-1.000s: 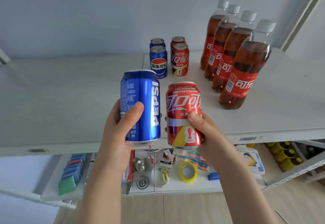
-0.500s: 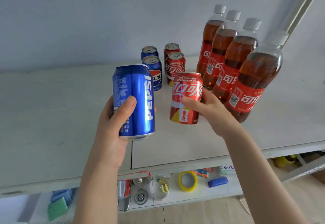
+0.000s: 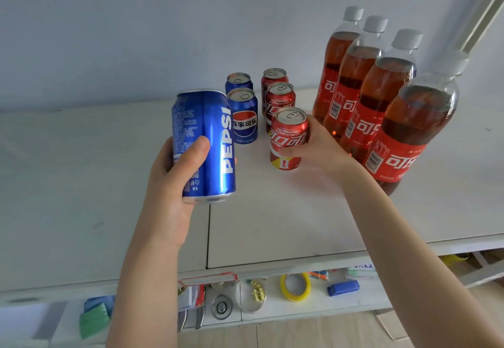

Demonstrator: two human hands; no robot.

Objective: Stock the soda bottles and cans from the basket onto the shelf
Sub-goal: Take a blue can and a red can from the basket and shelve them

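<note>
Gripping a red Coca-Cola can (image 3: 288, 140) around its side, the right hand (image 3: 319, 148) had pushed farther onto the white shelf (image 3: 272, 225) than half a second before; the can now sat low at frame centre, just in front of two red cans (image 3: 279, 98), whether touching the board I cannot tell. Left hand (image 3: 174, 184) stayed wrapped around an upright blue Pepsi can (image 3: 204, 143), held above the shelf at centre left, little changed. Behind it stood two blue cans (image 3: 242, 110). Four cola bottles (image 3: 381, 96) lined the right side, larger in frame than earlier. Yellow tape roll (image 3: 295, 286) lay on the lower shelf, bottom centre.
</note>
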